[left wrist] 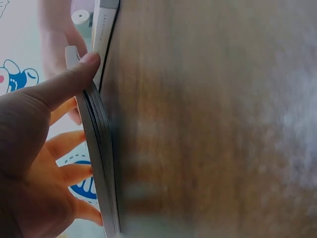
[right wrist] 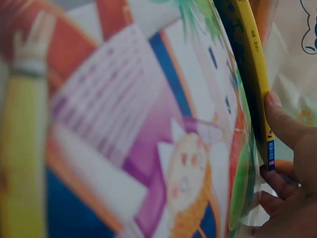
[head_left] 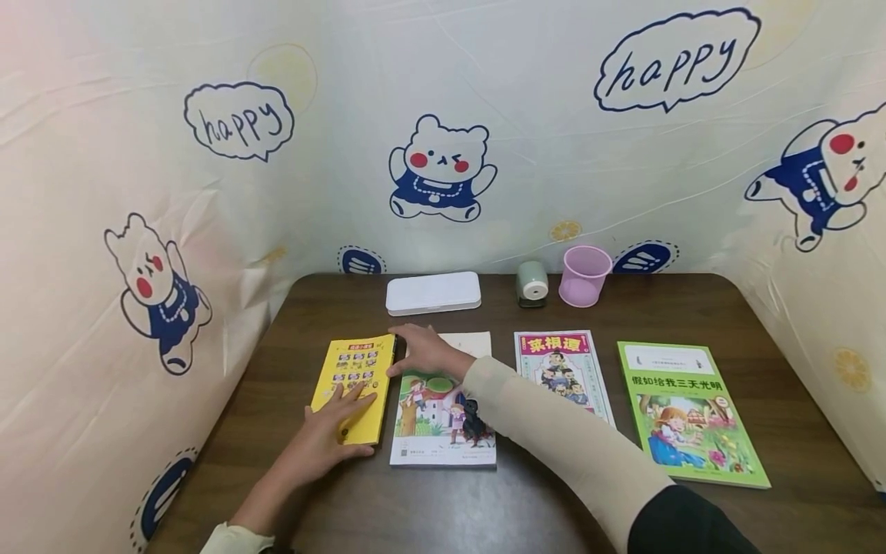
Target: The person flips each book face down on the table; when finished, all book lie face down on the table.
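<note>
A yellow book (head_left: 374, 358) lies at the left of the table, its spine facing right. My left hand (head_left: 335, 431) rests on its lower cover with spread, fairly straight fingers; the left wrist view shows the thumb (left wrist: 74, 79) along the near page edge. Reaching across an illustrated book (head_left: 443, 442), my right hand (head_left: 429, 350) holds the yellow book's top right corner. Its thumb (right wrist: 282, 119) presses the spine while a finger bends round the top end. The right forearm covers part of the illustrated book, which lies just right of the yellow one.
Farther right lie a pink-bordered book (head_left: 557, 365) and a green book (head_left: 692, 431). Along the back edge stand a white case (head_left: 433, 294), a green pencil sharpener (head_left: 532, 285) and a pink cup (head_left: 581, 288). A printed cloth (head_left: 346, 169) hangs behind the brown table (head_left: 443, 508).
</note>
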### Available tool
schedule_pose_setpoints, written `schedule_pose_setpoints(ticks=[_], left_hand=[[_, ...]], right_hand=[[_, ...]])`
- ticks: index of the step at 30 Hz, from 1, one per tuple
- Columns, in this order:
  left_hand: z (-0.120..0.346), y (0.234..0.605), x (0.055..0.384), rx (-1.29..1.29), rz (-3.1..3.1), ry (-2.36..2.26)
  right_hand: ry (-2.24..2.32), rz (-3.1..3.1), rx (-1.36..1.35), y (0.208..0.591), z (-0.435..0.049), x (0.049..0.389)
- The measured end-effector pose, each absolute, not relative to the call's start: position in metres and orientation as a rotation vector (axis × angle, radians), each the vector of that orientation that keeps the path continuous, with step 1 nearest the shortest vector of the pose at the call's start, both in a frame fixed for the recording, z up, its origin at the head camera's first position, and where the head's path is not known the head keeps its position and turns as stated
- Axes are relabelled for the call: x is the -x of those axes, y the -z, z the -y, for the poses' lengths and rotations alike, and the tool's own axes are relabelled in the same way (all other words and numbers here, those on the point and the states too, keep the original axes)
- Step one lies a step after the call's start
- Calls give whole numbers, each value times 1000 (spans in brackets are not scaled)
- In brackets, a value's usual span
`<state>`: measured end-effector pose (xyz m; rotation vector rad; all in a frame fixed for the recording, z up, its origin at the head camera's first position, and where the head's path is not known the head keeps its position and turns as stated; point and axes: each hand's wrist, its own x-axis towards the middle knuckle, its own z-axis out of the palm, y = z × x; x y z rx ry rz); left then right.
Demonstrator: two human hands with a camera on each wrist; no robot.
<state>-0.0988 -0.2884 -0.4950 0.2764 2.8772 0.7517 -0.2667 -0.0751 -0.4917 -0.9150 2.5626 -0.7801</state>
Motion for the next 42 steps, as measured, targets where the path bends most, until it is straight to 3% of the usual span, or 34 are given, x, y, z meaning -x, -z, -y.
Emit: schedule_pose_setpoints(ticks=[42], left_hand=[[282, 488, 105, -243, -2821, -606]], right_hand=[[569, -2641, 924, 496, 70, 267]])
